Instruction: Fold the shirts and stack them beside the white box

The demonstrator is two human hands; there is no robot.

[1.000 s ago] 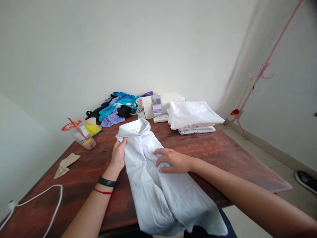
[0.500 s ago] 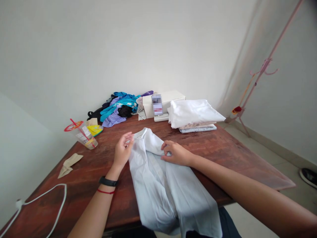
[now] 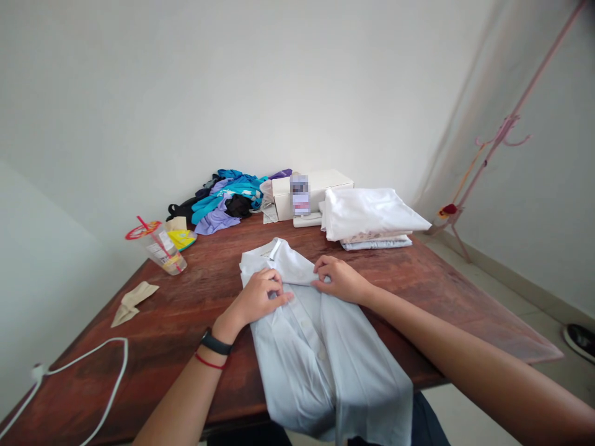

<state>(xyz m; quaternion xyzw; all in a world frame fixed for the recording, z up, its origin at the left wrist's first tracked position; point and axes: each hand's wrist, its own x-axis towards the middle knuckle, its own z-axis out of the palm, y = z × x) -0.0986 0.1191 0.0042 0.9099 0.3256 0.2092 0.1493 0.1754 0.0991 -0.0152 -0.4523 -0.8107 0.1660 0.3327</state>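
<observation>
A pale blue collared shirt (image 3: 320, 353) lies on the dark wooden table (image 3: 176, 310), collar away from me, its lower part hanging over the near edge. My left hand (image 3: 260, 300) rests on the shirt's chest just below the collar, fingers curled and pinching the fabric near the button placket. My right hand (image 3: 339, 279) sits on the right side of the collar, fingers bent and pressing or pinching the cloth. A black band and a red string circle my left wrist.
A stack of folded white clothes (image 3: 372, 217) sits at the back right, beside a white box (image 3: 316, 189). A heap of blue, purple and black clothes (image 3: 223, 201) lies at the back. A plastic cup with straw (image 3: 160, 248), a crumpled paper (image 3: 132, 300) and a white cable (image 3: 93, 371) are at left.
The shirt has been turned and pulled closer, collar now flat. My left hand moved from the shirt's left edge onto its chest; my right hand slid up to the collar.
</observation>
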